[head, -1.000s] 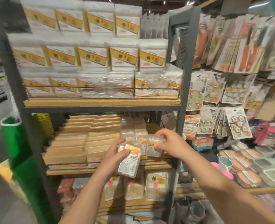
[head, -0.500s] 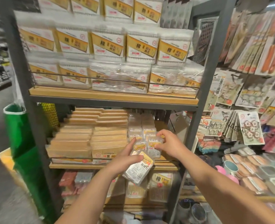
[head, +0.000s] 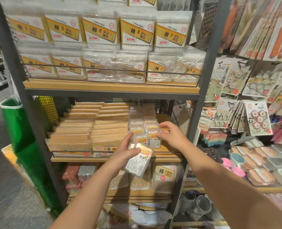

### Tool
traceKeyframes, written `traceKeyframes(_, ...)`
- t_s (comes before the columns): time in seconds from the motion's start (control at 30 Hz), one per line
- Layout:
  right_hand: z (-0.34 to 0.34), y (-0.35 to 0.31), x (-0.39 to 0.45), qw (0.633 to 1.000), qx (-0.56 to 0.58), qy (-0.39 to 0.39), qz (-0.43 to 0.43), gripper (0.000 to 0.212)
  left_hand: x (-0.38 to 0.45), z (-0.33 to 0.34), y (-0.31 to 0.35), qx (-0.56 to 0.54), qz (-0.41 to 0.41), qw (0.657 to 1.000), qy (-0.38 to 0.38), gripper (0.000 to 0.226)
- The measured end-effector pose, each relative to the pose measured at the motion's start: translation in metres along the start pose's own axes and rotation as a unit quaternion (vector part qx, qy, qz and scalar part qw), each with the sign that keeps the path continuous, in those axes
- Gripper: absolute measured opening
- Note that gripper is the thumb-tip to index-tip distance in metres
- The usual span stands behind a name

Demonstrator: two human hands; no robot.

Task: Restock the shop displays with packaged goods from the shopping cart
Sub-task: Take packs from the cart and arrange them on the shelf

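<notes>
My left hand [head: 125,150] grips a clear dental floss pack [head: 139,161] with a yellow and white label, held in front of the middle shelf [head: 103,158]. My right hand [head: 170,136] reaches into that shelf and its fingers hold a similar floss pack [head: 154,138] standing at the front of the right-hand row. More floss packs [head: 139,126] stand in rows behind it. Left of them lie stacks of toothpick boxes [head: 90,128].
Cotton swab boxes [head: 102,32] fill the top shelf behind a wire rail. Swab packs [head: 163,177] fill the lower shelf. A grey upright post [head: 198,100] bounds the shelf on the right, with hanging sticky hook cards [head: 257,118] beyond. A green bag [head: 19,129] hangs at left.
I have moved closer to the shelf. My right hand carried its floss pack into the middle shelf and set it in the right row. My left hand followed with its pack.
</notes>
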State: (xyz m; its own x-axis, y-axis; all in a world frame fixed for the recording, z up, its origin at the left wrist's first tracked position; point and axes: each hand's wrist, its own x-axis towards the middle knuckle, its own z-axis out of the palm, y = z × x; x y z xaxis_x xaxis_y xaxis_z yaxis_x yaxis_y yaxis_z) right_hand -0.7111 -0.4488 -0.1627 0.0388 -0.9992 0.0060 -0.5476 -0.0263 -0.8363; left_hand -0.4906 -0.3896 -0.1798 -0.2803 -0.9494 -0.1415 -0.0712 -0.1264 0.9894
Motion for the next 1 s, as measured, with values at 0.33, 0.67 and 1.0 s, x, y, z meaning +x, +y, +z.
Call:
traceKeyframes(0.33, -0.026, -0.036, -0.070, 0.982, 0.131, -0.138, 0.018, 0.030, 0.005, 0.035, 0.037, -0.115, 0.049, 0.992, -0.002, 0.071)
traceKeyframes(0.67, -0.067, 0.007, -0.101, 0.974, 0.213, -0.022, 0.068, 0.025, 0.045, 0.057, 0.077, 0.055, 0.071, 0.996, -0.030, 0.042)
traceKeyframes(1.0, -0.066, 0.037, -0.097, 0.974, 0.196, -0.034, 0.106, 0.042, 0.138, 0.060, 0.114, 0.317, -0.013, 0.948, -0.017, 0.062)
